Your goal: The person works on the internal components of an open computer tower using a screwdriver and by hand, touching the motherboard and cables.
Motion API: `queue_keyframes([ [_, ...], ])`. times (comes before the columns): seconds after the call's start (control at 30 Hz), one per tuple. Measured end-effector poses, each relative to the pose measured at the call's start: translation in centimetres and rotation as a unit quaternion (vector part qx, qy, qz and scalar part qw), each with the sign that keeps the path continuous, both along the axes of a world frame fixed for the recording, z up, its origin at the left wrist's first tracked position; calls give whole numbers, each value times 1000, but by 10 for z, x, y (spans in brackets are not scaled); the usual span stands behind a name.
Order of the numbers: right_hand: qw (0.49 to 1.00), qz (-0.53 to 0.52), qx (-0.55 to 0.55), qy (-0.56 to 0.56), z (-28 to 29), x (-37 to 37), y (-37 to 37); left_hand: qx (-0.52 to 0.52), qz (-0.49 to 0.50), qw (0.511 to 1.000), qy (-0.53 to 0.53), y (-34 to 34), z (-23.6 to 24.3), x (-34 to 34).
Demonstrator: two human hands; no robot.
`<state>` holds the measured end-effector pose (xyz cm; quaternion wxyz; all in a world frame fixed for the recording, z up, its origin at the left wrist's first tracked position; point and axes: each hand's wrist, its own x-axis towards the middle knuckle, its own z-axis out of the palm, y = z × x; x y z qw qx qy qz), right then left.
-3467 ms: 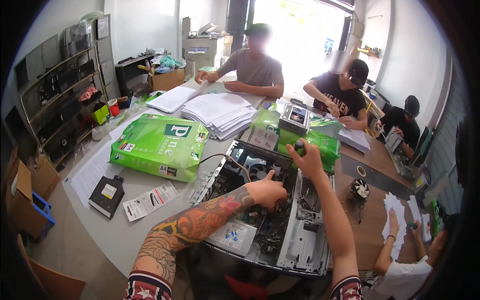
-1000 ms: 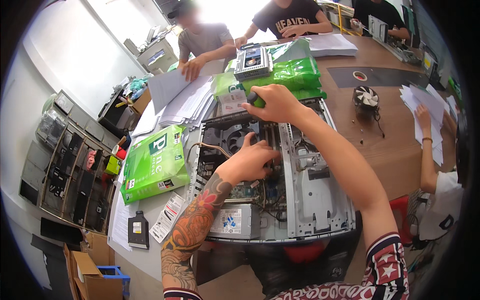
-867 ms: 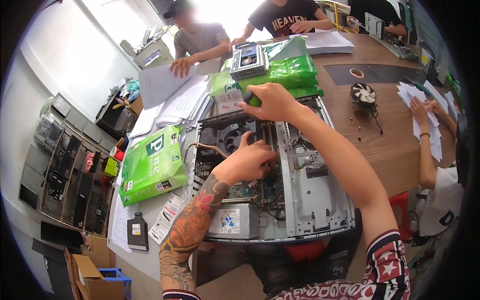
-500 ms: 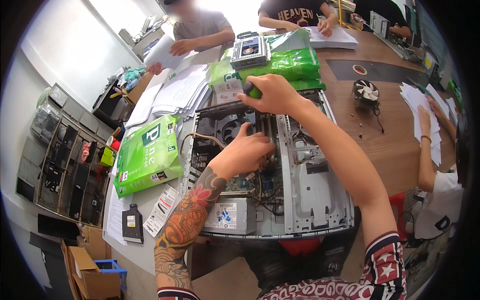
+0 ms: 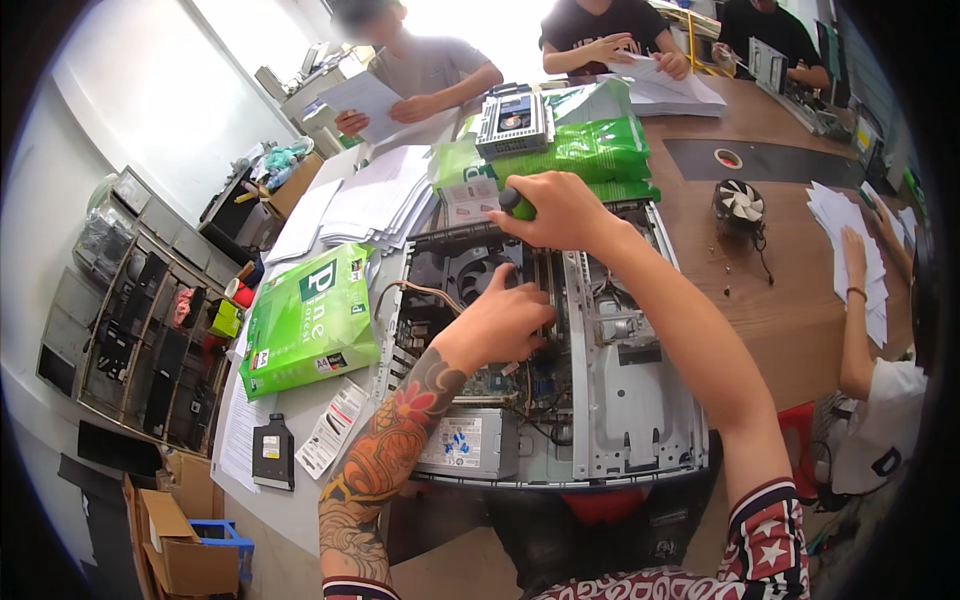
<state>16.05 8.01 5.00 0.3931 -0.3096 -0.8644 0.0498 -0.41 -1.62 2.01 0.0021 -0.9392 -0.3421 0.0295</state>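
An open computer case [image 5: 640, 420] lies before me, with a fan [image 5: 480, 280], cables and a power supply [image 5: 465, 442] inside. My left hand [image 5: 500, 322] reaches into it beside the fan, fingers apart; some fingertips are hidden among the parts. My right hand [image 5: 560, 210] grips the green-and-black handle of a tool [image 5: 516, 203], probably a screwdriver, upright over the case's back part; its tip is hidden. A green paper ream [image 5: 300, 340] lies left of the case, near a black drive-like part [image 5: 271, 460].
Green packs [image 5: 590, 150] behind the case carry a metal unit [image 5: 512, 128]. Paper stacks [image 5: 370, 195], a cooling fan [image 5: 740, 210] and a tape roll [image 5: 727, 159] lie around. Several co-workers [image 5: 420, 70] handle papers and parts. Shelving [image 5: 150, 340] and cardboard boxes [image 5: 165, 520] stand at the left.
Over the frames the view has tilted downward. My hands stay at the case, the right still gripping the tool. The co-worker opposite has lifted some sheets and now holds them upright.
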Motion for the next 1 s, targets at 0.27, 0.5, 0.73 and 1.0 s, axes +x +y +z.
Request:
queue_keyframes([
  [0.27, 999, 9, 31, 29, -3, 0, 3, 7, -5, 999, -34, -3, 0, 1],
  [0.5, 1000, -6, 21, 5, -1, -1, 3, -13, -3, 999, -50, 0, 0, -4],
  [0.73, 1000, -13, -9, -23, -1, 0, 3, -49, 9, 996, -70, 0, -3, -4],
  [1.0, 1000, -12, -6, -17, 1, 0, 0, -54, 12, 998, -40, -2, -1, -2],
])
